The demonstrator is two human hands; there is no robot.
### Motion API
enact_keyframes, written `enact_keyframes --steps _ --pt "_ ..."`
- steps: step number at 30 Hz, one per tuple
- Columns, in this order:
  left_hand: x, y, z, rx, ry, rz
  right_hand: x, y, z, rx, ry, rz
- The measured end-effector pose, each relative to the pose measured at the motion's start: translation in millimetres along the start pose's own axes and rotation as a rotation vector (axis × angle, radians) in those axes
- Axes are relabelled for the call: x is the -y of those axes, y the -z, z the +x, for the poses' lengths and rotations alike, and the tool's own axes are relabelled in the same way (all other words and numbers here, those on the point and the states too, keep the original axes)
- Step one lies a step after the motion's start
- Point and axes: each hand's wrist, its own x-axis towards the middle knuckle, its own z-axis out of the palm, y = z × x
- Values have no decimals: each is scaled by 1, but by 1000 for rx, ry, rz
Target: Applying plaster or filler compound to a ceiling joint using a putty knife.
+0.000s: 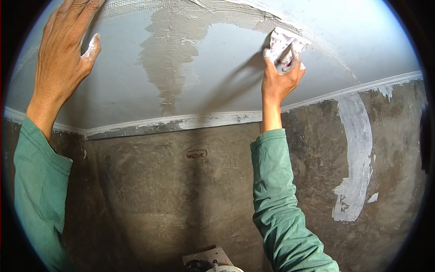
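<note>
High at the left, my left hand (66, 61) is raised by the pale ceiling panel (231, 81), fingers extended and white residue on the thumb. My right hand (283, 77) grips a putty-smeared flat scraper (285, 43), whose blade is against the ceiling along a band of wet grey compound (224, 13). A rough, branching patch of compound (170, 59) runs down the panel between my hands. Both forearms are in green sleeves, and the right one casts a long shadow.
A narrow trim (226, 119) edges the ceiling above a mottled brown plaster wall (136, 186), which has a small recessed oblong (196, 153) and a white vertical streak (351, 149) at right. A grey board with a round container (222, 268) shows at the bottom.
</note>
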Motion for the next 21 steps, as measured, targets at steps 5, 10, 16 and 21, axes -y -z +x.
enact_keyframes --steps 5,10,16,21 --pt "2 -6 -2 3 -20 -4 1 10 -31 7 -4 -43" --pt "7 -4 -1 -11 -34 -30 44 -7 -20 -74 1 160" --pt "4 0 0 -25 -66 -27 56 -27 -38 -21 -47 97" --pt "6 5 -1 70 -36 -15 62 -19 -64 42 -65 78"
